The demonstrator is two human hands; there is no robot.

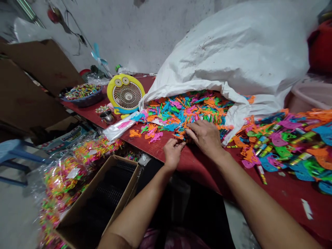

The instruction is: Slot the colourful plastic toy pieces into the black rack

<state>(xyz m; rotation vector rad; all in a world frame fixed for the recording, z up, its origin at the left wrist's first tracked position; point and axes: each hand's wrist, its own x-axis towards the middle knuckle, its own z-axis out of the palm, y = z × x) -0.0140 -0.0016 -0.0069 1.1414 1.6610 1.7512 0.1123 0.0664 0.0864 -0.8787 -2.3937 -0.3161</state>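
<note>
At the front edge of a heap of small plastic pieces [181, 107] in orange, blue, green and pink, both hands work close together. The fingers of my left hand [172, 153] are bent and pinched beside an orange piece [178, 137]; what they grip is too small to make out. Just to the right, my right hand [206, 139] curls down over the front of the heap, thumb pointing left. Its fingertips are partly hidden among the pieces, so what it grips cannot be made out. The heap spills from the mouth of a large white sack [233, 58].
Toy pieces with striped tubes [280, 141] cover the red table [192, 173] at right. To the left stand a yellow fan [126, 93], a metal cup [107, 117] and a filled basin [85, 98]. Below are a cardboard box [121, 200] and bagged pieces [64, 176].
</note>
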